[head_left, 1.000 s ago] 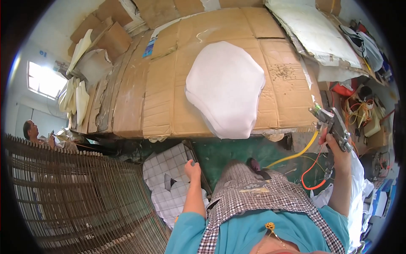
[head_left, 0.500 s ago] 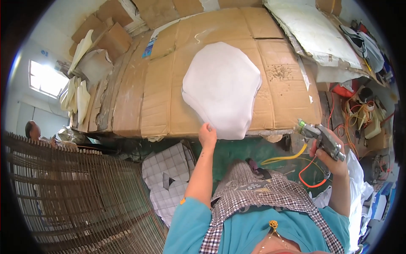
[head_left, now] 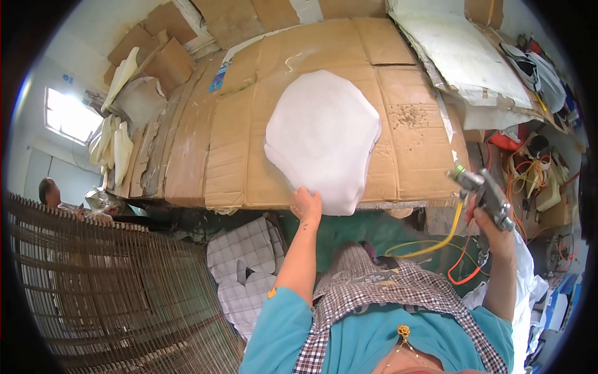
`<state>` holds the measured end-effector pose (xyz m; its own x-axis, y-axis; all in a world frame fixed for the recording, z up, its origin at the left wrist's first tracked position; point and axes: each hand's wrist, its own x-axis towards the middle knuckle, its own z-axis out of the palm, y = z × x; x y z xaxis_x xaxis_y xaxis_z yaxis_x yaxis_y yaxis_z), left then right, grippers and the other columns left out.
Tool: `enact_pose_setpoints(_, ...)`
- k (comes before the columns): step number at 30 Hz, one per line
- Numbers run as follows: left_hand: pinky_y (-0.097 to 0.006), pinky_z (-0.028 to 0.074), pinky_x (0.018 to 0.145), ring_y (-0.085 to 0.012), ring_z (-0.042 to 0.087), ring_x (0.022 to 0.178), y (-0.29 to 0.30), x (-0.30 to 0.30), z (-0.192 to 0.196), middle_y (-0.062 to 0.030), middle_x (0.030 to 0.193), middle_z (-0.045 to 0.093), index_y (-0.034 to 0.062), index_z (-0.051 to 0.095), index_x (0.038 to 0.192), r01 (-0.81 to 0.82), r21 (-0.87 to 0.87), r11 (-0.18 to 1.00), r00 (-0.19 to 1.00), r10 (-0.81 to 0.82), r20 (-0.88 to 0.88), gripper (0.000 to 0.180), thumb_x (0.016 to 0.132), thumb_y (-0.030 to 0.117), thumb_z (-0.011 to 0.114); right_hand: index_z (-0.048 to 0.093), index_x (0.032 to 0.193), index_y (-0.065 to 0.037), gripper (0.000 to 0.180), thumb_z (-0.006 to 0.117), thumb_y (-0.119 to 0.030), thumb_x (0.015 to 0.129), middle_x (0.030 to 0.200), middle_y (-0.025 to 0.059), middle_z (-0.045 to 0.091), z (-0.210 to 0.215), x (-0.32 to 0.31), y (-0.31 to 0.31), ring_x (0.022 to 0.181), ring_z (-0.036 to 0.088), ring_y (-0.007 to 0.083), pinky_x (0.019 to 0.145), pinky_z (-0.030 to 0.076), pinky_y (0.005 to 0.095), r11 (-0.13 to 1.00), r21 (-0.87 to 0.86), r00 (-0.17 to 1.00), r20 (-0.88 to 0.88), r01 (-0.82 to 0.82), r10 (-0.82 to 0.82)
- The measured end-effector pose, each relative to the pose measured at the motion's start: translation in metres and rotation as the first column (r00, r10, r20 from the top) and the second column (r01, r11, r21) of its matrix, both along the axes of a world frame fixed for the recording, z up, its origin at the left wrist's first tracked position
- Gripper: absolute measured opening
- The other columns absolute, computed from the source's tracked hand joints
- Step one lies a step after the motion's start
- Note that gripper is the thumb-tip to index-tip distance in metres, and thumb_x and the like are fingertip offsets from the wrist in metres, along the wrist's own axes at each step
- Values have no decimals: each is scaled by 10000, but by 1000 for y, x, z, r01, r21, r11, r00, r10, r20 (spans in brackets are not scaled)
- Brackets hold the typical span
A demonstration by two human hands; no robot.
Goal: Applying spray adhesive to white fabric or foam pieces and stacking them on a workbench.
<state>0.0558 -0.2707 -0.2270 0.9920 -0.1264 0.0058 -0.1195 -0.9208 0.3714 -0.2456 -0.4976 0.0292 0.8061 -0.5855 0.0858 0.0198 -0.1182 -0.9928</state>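
A large white pad, perhaps foam (head_left: 324,137), with a rounded top and a narrower near end, lies on a cardboard-covered table (head_left: 230,168). Its near end reaches the table's front edge. My left hand (head_left: 306,204) is closed on the pad's near left edge, fingertips partly hidden. Off to the right, my right hand (head_left: 489,218) grips a grey metal spray gun (head_left: 489,196) with a green ring at its nozzle end, pointing up and left, apart from the pad. A yellow hose (head_left: 445,240) and an orange hose (head_left: 464,277) hang below the gun.
Right of the table, a white-covered board (head_left: 467,56) stands beside tangled orange cords (head_left: 529,165). Pale shaped foam pieces (head_left: 115,143) lean at the far left. A wire rack (head_left: 124,287) fills the near left, by checked fabric (head_left: 243,255). Another person (head_left: 50,193) is beyond the rack.
The spray gun in my right hand has moved a little right and down. The whole view has shifted slightly; my left hand keeps its hold on the pad's edge.
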Motion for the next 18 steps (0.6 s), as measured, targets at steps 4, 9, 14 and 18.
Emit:
enact_pose_setpoints(4, -407, 459, 719, -299, 592, 819, -3, 6, -5, -122, 841, 618, 73, 598, 813, -100, -139, 985, 984, 77, -159, 215, 725, 267, 628, 409, 1252, 15, 538, 613, -101, 768, 812, 35, 555, -5, -15, -18, 688, 538, 111, 629, 448, 242, 999, -42, 990, -135, 26, -32)
enact_pose_setpoints(9, -414, 462, 696, -317, 599, 780, -10, 8, 0, -138, 803, 628, 61, 599, 759, -110, -203, 973, 981, 74, -178, 169, 743, 226, 563, 416, 1244, 10, 556, 646, -46, 741, 828, 52, 561, -13, -22, -9, 694, 539, 115, 635, 457, 251, 942, 117, 935, -130, -315, 329)
enact_pose_setpoints(14, -373, 468, 630, -265, 599, 691, -3, 17, -20, -113, 697, 609, 51, 582, 694, -172, -297, 939, 977, 124, -176, 146, 705, 197, 587, 412, 1246, 13, 531, 618, -86, 766, 810, 51, 555, -12, 7, -4, 690, 539, 116, 629, 450, 243, 954, 135, 961, -35, -267, 274)
enact_pose_setpoints(18, -344, 465, 551, -194, 563, 625, -2, 10, -24, -78, 742, 582, 44, 547, 776, -405, -632, 660, 879, 92, -468, 120, 713, 127, 607, 408, 1248, 21, 538, 600, -86, 757, 776, 47, 548, -6, 3, -11, 677, 540, 121, 618, 447, 236, 1000, -23, 995, -102, 22, -24)
